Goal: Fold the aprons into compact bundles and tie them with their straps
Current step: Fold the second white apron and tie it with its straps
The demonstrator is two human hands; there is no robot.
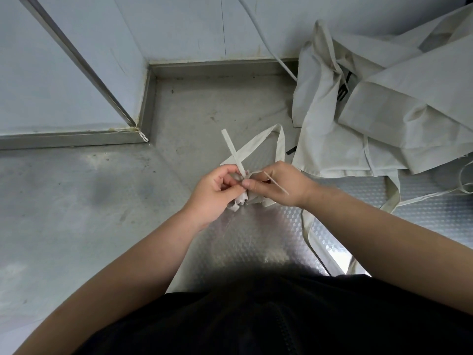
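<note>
Nearest the camera, a dark top [268, 316] fills the bottom edge, and 2 bare forearms reach out from it over a steel counter [76, 201]. Both hands meet over the counter's middle. The left hand [217, 188] curls its fingers and thumb around a small bunch of pale strap [266, 142], pinching it at a tangle between the hands. The right hand [279, 183] presses thumb and forefinger together on the same tangle, touching the left fingertips. 1 strap end sticks up and away from the hands, a wider loop of strap arches beyond them, and a thin end lies across the back of the right hand. Further off to the right, a loose heap of cream aprons [384, 98] lies crumpled on the counter, with straps trailing toward the near edge. Behind, a grey wall [192, 26] rises, and a white cable [263, 37] runs down it.
</note>
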